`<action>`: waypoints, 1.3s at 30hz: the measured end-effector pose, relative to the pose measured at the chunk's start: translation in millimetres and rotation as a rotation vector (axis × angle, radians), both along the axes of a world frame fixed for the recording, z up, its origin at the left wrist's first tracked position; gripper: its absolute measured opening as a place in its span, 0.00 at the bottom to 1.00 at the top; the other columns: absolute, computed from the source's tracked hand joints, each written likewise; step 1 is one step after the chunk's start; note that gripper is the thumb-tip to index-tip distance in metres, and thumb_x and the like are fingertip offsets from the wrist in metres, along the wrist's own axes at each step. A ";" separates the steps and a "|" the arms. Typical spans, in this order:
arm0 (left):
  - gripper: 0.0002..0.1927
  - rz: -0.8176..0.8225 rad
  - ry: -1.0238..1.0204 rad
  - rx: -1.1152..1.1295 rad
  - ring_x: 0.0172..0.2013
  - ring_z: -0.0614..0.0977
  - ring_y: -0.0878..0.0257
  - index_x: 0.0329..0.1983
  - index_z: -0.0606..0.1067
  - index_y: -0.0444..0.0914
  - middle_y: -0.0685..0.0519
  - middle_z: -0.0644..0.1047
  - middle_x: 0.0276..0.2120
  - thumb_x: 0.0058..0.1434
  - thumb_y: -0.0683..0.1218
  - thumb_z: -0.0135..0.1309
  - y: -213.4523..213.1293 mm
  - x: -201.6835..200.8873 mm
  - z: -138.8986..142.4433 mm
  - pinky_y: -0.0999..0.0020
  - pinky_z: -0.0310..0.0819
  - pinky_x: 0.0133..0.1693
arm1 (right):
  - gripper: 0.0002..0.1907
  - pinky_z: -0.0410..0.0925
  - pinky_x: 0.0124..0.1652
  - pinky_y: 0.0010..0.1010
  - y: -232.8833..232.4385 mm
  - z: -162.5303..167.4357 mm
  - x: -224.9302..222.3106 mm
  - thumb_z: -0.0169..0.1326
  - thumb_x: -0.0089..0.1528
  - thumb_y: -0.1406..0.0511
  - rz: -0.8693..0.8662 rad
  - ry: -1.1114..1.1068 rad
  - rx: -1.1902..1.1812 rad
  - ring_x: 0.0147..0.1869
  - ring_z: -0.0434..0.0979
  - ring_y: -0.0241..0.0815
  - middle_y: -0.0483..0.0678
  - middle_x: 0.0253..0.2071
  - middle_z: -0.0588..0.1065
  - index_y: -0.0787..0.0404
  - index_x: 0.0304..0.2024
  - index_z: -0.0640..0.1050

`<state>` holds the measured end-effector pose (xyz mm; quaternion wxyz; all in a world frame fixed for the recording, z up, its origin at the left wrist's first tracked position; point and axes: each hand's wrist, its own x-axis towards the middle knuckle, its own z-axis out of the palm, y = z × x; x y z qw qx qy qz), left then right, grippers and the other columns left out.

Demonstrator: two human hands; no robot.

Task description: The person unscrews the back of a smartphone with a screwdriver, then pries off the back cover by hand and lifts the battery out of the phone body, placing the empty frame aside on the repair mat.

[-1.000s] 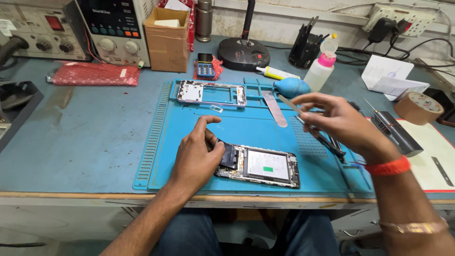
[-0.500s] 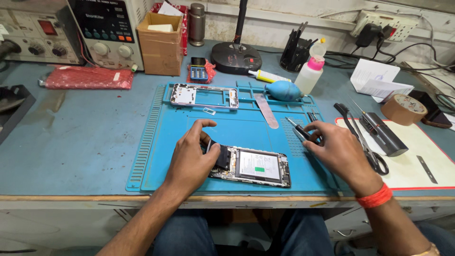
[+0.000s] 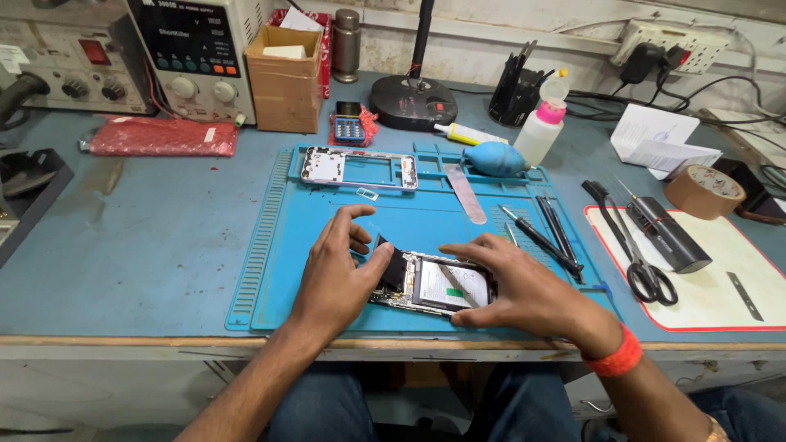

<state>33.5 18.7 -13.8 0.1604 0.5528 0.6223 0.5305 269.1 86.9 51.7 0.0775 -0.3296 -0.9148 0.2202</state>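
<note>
The tool seen earlier in the right hand (image 3: 524,290) is gone (set down); fingers now lie flat on the opened phone (image 3: 434,285), mid-mat (image 3: 278,245). Left hand (image 3: 340,270) pinches its black flap.

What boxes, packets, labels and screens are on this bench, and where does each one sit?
Brown cardboard box: back of bench, open-topped, upright.
Flat red plastic packet: back left, white sticker on it.
Bench power supply's dark display panel: back left, rectangular, above round knobs.
Small calculator: beside the box, blue keys, dark screen.
Opened phone's battery: between both hands, white label with green patch.
White plastic bottle: back centre, pink collar.
</note>
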 end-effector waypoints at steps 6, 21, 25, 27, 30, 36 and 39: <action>0.48 -0.005 -0.248 0.025 0.51 0.77 0.56 0.70 0.54 0.39 0.43 0.71 0.52 0.55 0.58 0.66 2.3 2.8 -4.1 0.62 0.80 0.45 | 0.49 0.68 0.52 0.39 5.2 -12.4 -3.8 0.71 0.43 0.55 -0.088 0.080 0.140 0.53 0.74 0.51 0.54 0.48 0.72 0.55 0.67 0.69; 0.29 -0.413 -0.922 0.192 0.46 0.82 0.64 0.64 0.61 0.34 0.47 0.79 0.48 0.62 0.42 0.59 -6.3 55.7 -5.0 0.67 0.81 0.47 | 0.50 0.69 0.49 0.43 -59.0 -33.4 -30.6 0.70 0.43 0.58 -0.372 0.471 0.389 0.51 0.73 0.54 0.57 0.47 0.69 0.62 0.66 0.67; 0.16 -0.309 -0.904 0.216 0.44 0.81 0.69 0.57 0.69 0.35 0.52 0.80 0.46 0.68 0.42 0.54 -3.1 50.3 -8.6 0.71 0.79 0.46 | 0.51 0.72 0.45 0.41 -75.0 -41.6 -44.6 0.72 0.43 0.58 -0.417 0.542 0.299 0.49 0.74 0.54 0.58 0.50 0.67 0.61 0.66 0.67; 0.13 -0.303 -0.976 0.217 0.40 0.81 0.69 0.55 0.71 0.35 0.52 0.80 0.43 0.69 0.43 0.51 -2.6 47.1 -7.6 0.70 0.79 0.42 | 0.49 0.72 0.46 0.39 -81.1 -45.7 -47.9 0.73 0.45 0.59 -0.372 0.596 0.305 0.50 0.75 0.53 0.58 0.51 0.67 0.61 0.66 0.67; 0.11 -0.296 -0.935 0.188 0.37 0.81 0.69 0.53 0.71 0.34 0.52 0.81 0.40 0.70 0.44 0.49 -7.3 42.3 -5.2 0.69 0.80 0.39 | 0.41 0.76 0.40 0.33 -82.5 -50.5 -46.3 0.70 0.50 0.63 -0.404 0.661 0.145 0.47 0.76 0.45 0.53 0.49 0.69 0.58 0.65 0.70; 0.11 -0.356 -0.851 0.152 0.35 0.82 0.70 0.52 0.71 0.34 0.52 0.81 0.38 0.70 0.45 0.50 -13.7 47.5 -1.0 0.71 0.80 0.37 | 0.30 0.71 0.31 0.23 -52.0 -50.9 -21.7 0.60 0.59 0.68 -0.383 0.886 -0.461 0.37 0.75 0.31 0.46 0.42 0.76 0.61 0.65 0.73; 0.11 -0.371 -0.790 0.125 0.33 0.83 0.69 0.51 0.71 0.34 0.51 0.82 0.36 0.69 0.45 0.50 -16.1 48.2 -0.5 0.71 0.81 0.34 | 0.27 0.70 0.30 0.22 -36.7 -53.7 -17.1 0.60 0.60 0.69 -0.303 0.883 -0.528 0.37 0.76 0.30 0.46 0.41 0.77 0.66 0.63 0.74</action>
